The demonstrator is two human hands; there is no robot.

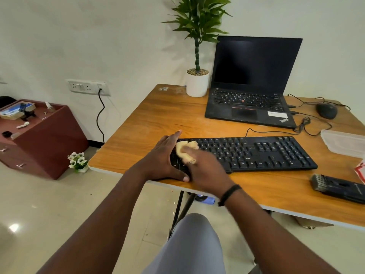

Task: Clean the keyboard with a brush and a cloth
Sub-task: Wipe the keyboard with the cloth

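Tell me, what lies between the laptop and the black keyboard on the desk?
In the head view, only a thin black cable crosses the bare wooden desk between laptop and keyboard.

**Colours on the desk**

Black keyboard (254, 153) with white legends; pale yellow cloth (185, 150). Orange-brown wood-grain table (158, 115). Black laptop (250, 86) with a red dot among its keys. Black mouse (326, 110), black brush (339, 187), white pot (197, 84), green plant (199, 22), maroon cabinet (49, 139).
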